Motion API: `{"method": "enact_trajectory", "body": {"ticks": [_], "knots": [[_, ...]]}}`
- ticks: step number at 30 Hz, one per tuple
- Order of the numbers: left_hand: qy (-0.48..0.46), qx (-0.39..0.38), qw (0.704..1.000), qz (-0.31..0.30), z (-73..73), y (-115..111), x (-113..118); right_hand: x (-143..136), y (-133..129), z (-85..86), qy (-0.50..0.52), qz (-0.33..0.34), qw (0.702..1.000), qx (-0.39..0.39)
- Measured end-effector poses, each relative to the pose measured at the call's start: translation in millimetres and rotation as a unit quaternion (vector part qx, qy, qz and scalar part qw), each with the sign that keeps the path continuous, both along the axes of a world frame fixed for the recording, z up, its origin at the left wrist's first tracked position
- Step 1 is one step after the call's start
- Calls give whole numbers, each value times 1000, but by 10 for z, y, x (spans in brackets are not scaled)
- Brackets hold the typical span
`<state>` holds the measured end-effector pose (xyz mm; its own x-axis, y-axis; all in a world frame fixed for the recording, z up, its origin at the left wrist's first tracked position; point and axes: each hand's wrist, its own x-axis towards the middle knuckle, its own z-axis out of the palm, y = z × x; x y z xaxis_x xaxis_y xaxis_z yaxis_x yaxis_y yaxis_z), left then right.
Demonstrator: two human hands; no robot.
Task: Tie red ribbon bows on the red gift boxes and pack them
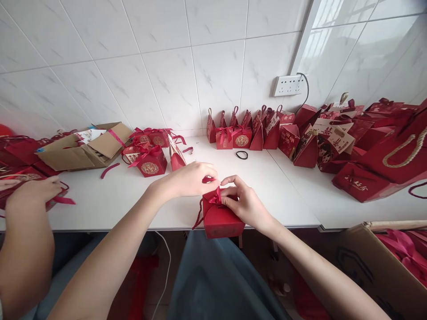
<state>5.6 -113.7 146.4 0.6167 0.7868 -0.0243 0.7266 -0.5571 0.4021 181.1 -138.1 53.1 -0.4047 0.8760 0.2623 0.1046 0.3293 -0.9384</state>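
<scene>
- At the white table (276, 195), our right hand (245, 202) pinches the bow (215, 197) on the red box (223, 222).
- Our left hand (192, 179), fingertips together, grips its ribbon (209, 179).

You are in what looks like a small workroom where gift boxes are handled in batches. A long white table (293, 195) runs along a tiled wall (167, 26) with a power socket (288, 86). Red gift boxes (272, 133) crowd the table, many with looped handles or bows, and the red box (223, 221) before you resembles them. Cardboard packaging (80, 161) sits at your left, a carton (336, 258) of ribbons at your right; another person's arm (28, 240) shares the table.
</scene>
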Motion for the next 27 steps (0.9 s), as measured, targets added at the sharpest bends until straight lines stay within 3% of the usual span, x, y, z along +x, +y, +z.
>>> {"method": "enact_trajectory", "body": {"ticks": [5, 9, 11, 16, 22, 27], "knots": [[-85, -79, 993, 15, -131, 81, -153, 5, 0, -10, 27, -2, 999, -18], [-153, -107, 982, 4, -75, -48, -193, -12, 6, 8, 29, -17, 999, -1], [-122, -112, 986, 11, -15, -172, -199, -27, 6, 10, 30, -31, 999, 11], [-31, -173, 980, 98, 43, -409, -248, -43, 5, -32, 38, -85, 995, 33], [-10, -184, 968, 172, -127, -441, -239, -38, 7, -67, 40, -90, 994, 43], [47, -187, 967, 164, -196, -434, -238, -47, -10, -37, 28, -72, 996, 50]]}}
